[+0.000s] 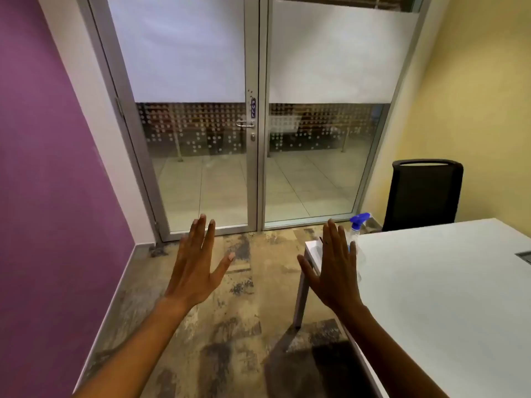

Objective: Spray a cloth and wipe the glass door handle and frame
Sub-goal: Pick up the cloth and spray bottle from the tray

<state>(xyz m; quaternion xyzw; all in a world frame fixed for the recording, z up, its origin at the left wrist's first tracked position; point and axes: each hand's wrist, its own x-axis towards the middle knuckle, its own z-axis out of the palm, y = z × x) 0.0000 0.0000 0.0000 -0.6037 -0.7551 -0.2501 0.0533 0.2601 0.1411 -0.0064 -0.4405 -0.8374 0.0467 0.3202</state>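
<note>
A glass door with a silver metal frame [253,182] stands ahead, shut. Its lever handle [245,124] sits mid-height under a blue PULL label [253,108]. A clear spray bottle with a blue trigger head [358,222] stands on the near corner of the white table [431,282], partly hidden behind my right hand. My left hand [198,265] and my right hand [336,271] are both raised flat in front of me, fingers spread, holding nothing. I see no cloth in view.
A purple wall [51,196] runs along the left and a yellow wall [474,96] on the right. A black office chair [422,193] stands behind the table. Patterned carpet [258,297] lies between me and the door.
</note>
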